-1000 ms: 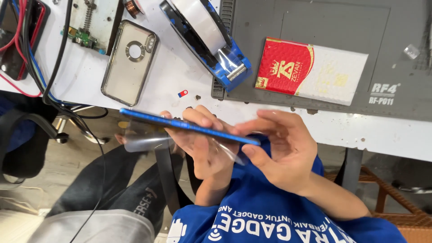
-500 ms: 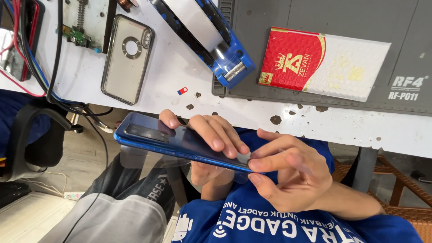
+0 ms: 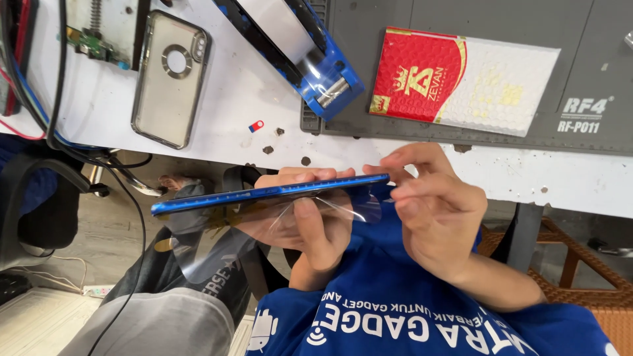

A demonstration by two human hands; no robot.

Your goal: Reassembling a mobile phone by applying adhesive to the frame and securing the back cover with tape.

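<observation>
Left hand: the left hand [image 3: 306, 217] is closed around a blue phone [image 3: 264, 194], fingers curled over its upper side and thumb pressed from below.
Right hand: the right hand [image 3: 432, 211] has its fingertips drawn into a pinch at the phone's right end, on the corner of a clear film [image 3: 217, 244].
Phone: seen edge-on and nearly level, held in the air just off the desk's near edge, above the person's lap.
Film: transparent sheet hanging loose under the phone, sagging away towards its left end.
Desk: a white desk [image 3: 244, 99], with small dark specks near its near edge.
Near edge, middle: a tiny red and blue piece [image 3: 256, 125].
Left part of desk: a clear phone case [image 3: 170, 79] lying flat, with a circuit board [image 3: 92, 43] and cables [image 3: 59, 99] beside it towards the left edge.
Far edge, middle: a blue tape dispenser [image 3: 297, 46], its end resting on a grey work mat [image 3: 514, 20].
Right part of desk: the mat carries a red and white padded envelope [image 3: 461, 82].
</observation>
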